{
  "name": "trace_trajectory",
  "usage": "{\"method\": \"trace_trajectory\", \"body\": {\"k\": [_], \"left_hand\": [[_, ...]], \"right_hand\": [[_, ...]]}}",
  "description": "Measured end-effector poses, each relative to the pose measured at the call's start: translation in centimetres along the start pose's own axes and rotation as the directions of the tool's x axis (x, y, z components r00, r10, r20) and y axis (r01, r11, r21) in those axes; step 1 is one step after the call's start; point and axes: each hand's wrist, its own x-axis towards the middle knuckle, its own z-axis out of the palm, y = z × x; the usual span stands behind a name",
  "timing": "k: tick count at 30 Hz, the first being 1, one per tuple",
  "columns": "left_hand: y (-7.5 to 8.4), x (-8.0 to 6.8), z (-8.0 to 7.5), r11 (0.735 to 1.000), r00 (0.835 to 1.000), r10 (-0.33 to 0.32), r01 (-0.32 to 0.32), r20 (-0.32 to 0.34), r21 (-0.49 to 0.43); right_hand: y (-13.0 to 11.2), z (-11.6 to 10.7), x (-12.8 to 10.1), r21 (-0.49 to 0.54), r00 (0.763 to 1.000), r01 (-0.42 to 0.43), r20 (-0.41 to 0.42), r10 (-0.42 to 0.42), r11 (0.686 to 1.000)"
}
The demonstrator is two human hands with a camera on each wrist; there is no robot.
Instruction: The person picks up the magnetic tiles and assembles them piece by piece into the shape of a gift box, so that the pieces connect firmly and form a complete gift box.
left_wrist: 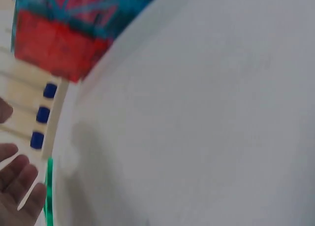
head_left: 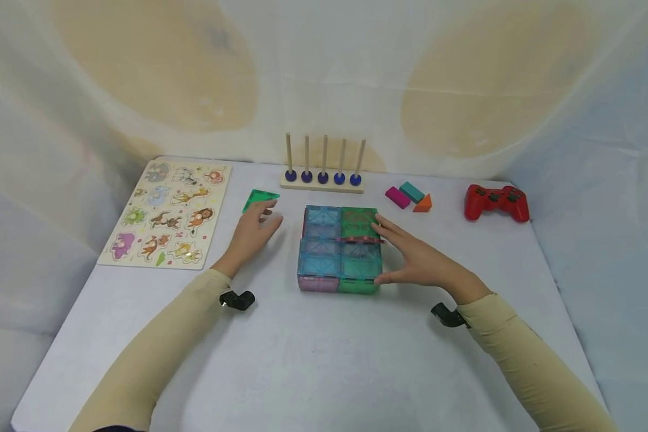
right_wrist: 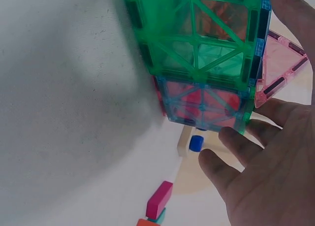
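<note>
While both sleeved arms reach forward over the white counter [head_left: 324, 360], the right hand [head_left: 418, 258] rests against the right side of a low box built of translucent blue, green and pink magnetic tiles [head_left: 340, 249]. Its fingers lie fairly straight along the box's wall, thumb near the front corner, touching rather than gripping. In the right wrist view the fingertips [right_wrist: 231, 140] sit at the edge of the tile box [right_wrist: 202, 53], and a loose pink triangular tile [right_wrist: 278, 71] lies between palm and box.

The left hand [head_left: 254, 231] hovers relaxed, fingers loosely spread, holding nothing, just left of the box. Its fingertips are close to a flat green triangular tile [head_left: 259, 199] lying on the counter beyond them.

Farther beyond both hands stands a wooden rack of five upright pegs with blue beads at the base [head_left: 324, 174]. Left of the left hand lies a wooden animal puzzle board [head_left: 167, 213]. Beyond the right hand sit small pink, teal and orange blocks [head_left: 408, 197], and farther right a red game controller [head_left: 497, 202].
</note>
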Motion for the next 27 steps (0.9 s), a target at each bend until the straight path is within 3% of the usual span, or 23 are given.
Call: {"method": "trace_trajectory", "body": {"k": [5, 10, 19, 27], "left_hand": [[-1.9, 1.2, -1.4, 0.985, 0.986, -0.113, 0.128, -0.122, 0.118], [-2.6, 2.2, -2.4, 0.948, 0.971, -0.202, 0.227, -0.129, 0.221], [-3.3, 3.8, -2.5, 0.901, 0.970, -0.209, 0.241, -0.127, 0.360], [-3.5, 4.3, -2.2, 0.914, 0.974, -0.184, 0.220, -0.136, 0.341]], "right_hand": [[0.0, 0.1, 0.1, 0.012, 1.000, 0.003, 0.003, -0.003, 1.000], [0.0, 0.1, 0.1, 0.010, 1.000, -0.005, 0.004, 0.005, 1.000], [0.1, 0.2, 0.1, 0.006, 1.000, -0.005, -0.002, 0.005, 1.000], [0.1, 0.2, 0.0, -0.001, 1.000, -0.009, -0.008, 0.009, 1.000]]}}
